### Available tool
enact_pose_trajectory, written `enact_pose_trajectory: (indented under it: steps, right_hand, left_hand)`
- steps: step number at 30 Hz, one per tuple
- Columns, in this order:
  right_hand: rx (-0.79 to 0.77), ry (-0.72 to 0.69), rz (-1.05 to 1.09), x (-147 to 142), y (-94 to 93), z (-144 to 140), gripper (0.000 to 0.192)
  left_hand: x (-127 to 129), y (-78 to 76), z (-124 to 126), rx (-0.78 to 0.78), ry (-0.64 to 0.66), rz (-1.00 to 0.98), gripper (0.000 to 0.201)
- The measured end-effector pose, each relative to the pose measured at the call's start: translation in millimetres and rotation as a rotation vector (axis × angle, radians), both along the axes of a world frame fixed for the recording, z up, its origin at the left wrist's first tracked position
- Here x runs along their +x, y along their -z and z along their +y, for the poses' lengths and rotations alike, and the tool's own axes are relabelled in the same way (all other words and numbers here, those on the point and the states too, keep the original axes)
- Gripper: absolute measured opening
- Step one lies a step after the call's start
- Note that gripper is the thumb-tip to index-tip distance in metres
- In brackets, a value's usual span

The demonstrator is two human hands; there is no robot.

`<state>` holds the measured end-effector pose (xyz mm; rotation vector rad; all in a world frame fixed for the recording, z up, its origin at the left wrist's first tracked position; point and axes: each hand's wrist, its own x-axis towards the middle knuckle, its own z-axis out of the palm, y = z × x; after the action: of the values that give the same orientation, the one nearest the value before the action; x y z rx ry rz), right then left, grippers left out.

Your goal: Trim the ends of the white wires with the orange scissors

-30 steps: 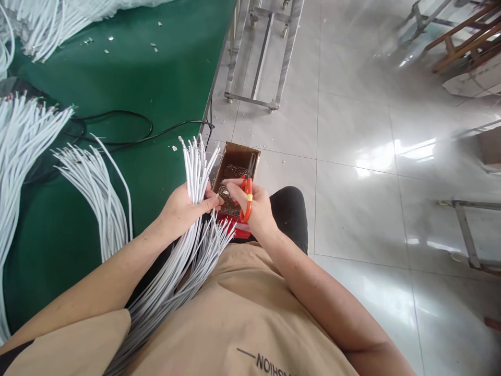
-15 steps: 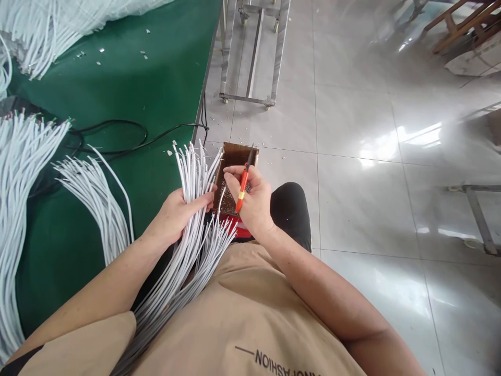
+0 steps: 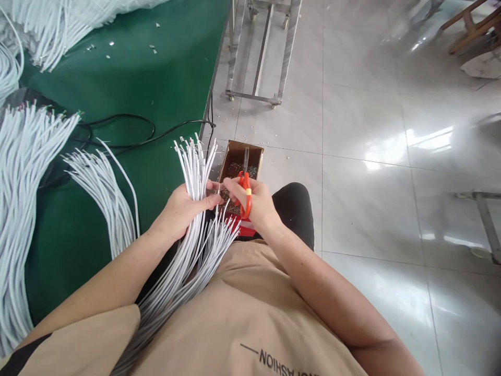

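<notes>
My left hand (image 3: 186,211) is closed round a bundle of white cables (image 3: 192,172), whose cut ends point up and away from me. Orange-handled scissors (image 3: 246,193) sit in my right hand (image 3: 260,203), blades pointing forward. The thumb and forefinger of that hand meet my left fingertips at a single cable end. Below both hands, a looser group of white cables (image 3: 225,230) fans out over my lap. Just beyond lies an open cardboard box (image 3: 261,156) with small clippings in its bottom, partly hidden by my hands.
The green table (image 3: 172,68) on the left bears more cable bundles (image 3: 109,203) and a black cord (image 3: 180,125). A metal frame on casters (image 3: 262,57) stands on the tiled floor (image 3: 352,209). Scraps are scattered near the box.
My right hand has come closer to my left, and their fingertips now meet. The scissors have turned, showing more of their handle loops. The view has shifted slightly.
</notes>
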<state>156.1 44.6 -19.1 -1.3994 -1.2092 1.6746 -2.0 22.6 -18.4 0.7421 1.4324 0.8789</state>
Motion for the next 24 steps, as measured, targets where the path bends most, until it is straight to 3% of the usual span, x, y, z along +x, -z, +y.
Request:
enact_pose_trajectory:
  steps: [4, 7, 11, 24]
  right_hand:
    - [0.312, -0.176, -0.463, 14, 11.4, 3, 0.025]
    - [0.417, -0.343, -0.678, 16, 20.6, 2, 0.029]
    - [0.444, -0.421, -0.783, 13, 20.1, -2, 0.033]
    - [0.402, -0.637, -1.056, 10, -15.8, -5, 0.036]
  left_hand:
    - [0, -0.9, 0, 0.017, 0.013, -0.027, 0.036]
    - [1, -1.6, 0, 0.034, 0.019, 0.011, 0.035]
    - [1, 0.5, 0, 0.099, 0.005, 0.108, 0.034]
    - [0, -9.1, 0, 0.178, 0.171, 0.576, 0.025]
